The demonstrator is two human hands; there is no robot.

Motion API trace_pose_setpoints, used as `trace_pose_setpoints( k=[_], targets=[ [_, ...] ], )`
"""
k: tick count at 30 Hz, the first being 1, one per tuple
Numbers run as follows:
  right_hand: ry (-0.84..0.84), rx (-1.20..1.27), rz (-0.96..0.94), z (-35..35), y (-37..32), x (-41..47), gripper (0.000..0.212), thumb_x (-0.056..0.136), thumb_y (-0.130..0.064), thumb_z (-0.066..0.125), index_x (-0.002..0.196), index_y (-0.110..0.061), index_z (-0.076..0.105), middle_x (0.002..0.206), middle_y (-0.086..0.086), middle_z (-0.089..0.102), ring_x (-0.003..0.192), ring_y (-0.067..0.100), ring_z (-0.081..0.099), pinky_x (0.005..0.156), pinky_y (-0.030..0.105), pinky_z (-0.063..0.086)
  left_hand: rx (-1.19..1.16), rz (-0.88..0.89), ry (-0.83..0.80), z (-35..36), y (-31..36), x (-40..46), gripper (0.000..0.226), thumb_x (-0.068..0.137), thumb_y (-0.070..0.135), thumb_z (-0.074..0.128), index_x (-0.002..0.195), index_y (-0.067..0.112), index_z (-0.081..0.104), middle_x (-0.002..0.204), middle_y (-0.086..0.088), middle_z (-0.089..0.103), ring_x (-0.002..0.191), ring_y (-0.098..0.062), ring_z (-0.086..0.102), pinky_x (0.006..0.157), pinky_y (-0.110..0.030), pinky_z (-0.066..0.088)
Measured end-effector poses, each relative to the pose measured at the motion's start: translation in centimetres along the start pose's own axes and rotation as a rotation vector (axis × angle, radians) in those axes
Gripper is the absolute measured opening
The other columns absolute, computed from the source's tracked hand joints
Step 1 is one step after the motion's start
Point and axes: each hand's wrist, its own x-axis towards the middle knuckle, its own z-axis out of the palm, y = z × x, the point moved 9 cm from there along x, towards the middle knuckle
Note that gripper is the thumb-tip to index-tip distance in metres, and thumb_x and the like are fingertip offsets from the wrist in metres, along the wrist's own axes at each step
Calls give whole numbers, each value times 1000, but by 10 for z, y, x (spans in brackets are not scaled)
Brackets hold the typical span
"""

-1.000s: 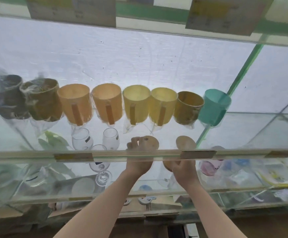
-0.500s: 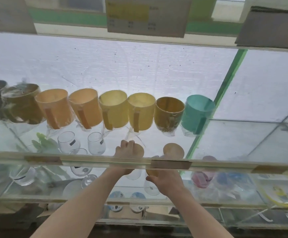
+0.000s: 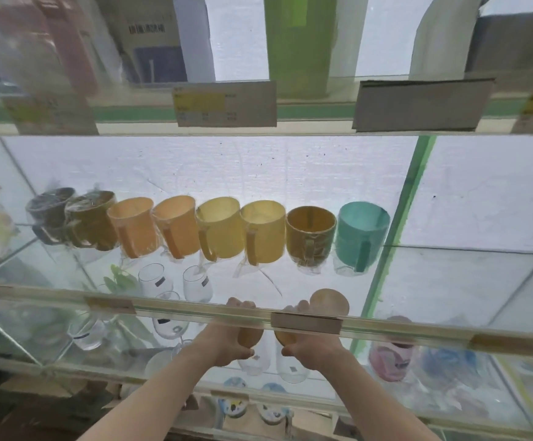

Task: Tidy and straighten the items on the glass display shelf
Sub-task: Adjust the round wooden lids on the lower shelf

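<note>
A row of plastic-wrapped mugs stands on the glass shelf [image 3: 449, 281]: dark grey [image 3: 50, 214], brown [image 3: 91, 219], two orange [image 3: 133, 226], two yellow [image 3: 222, 229], olive [image 3: 309, 237] and teal [image 3: 360, 233]. Below the shelf's front edge [image 3: 195, 313], my left hand [image 3: 223, 343] is closed around a round tan piece [image 3: 248, 337]. My right hand [image 3: 314, 348] grips a second tan piece [image 3: 285, 337] beside it. A tan disc [image 3: 329, 302] shows just beyond my right fingers; I cannot tell if it belongs to the held piece.
Clear stemmed glasses [image 3: 196, 283] stand on the lower level to the left of my hands, with more glasses [image 3: 292, 364] beneath them. A pink item [image 3: 389, 358] and blue items lie at the lower right. Price tags [image 3: 225, 103] hang from the upper shelf. A green upright [image 3: 395, 237] runs on the right.
The view has tilted upward, showing the upper shelf and its boxes. Both hands have come back toward me, and the left hand's tan piece has dropped below the shelf's front edge.
</note>
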Motion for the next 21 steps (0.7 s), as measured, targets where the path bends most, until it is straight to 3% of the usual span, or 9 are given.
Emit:
trace_pose_setpoints(
  k=[4,7,11,14,18,21],
  targets=[
    [-17,9,-7,3,3,3,58,82,-36,79,125,-26,41,117,-6,30,110,24,51,82,35,47,69,-114,-131,7,-4,-1,83,76,36,82,141,37,31,125,11,44,111,-15,53,90,-30,56],
    [-13,-1,-10,3,4,5,56,81,-36,80,122,-26,43,118,-5,34,108,24,52,85,38,50,155,-193,-252,14,-7,-4,67,86,33,76,143,25,42,116,6,50,101,-14,51,83,-24,47],
    [16,60,4,2,6,2,58,80,-35,81,125,-25,46,125,-3,39,108,24,53,87,38,51,278,-192,-340,22,-15,3,29,86,30,68,108,23,51,104,1,57,90,-16,55,73,-24,44],
    [30,61,15,1,6,-1,60,79,-37,82,127,-24,48,126,-3,42,110,23,53,90,38,49,344,-175,-380,24,-16,9,23,84,35,64,94,22,47,100,0,57,88,-18,53,75,-27,44],
    [40,105,54,1,8,-5,61,78,-38,83,126,-24,49,127,-5,43,109,24,56,91,42,51,365,-76,-390,24,-7,15,31,93,28,63,115,9,53,103,-2,46,95,-20,46,80,-28,37],
    [40,75,73,2,8,-6,62,79,-41,82,129,-25,48,129,-5,43,110,25,57,89,40,52,405,-8,-385,24,1,14,32,93,29,63,116,12,50,106,-2,42,96,-19,43,81,-27,35]
  ],
)
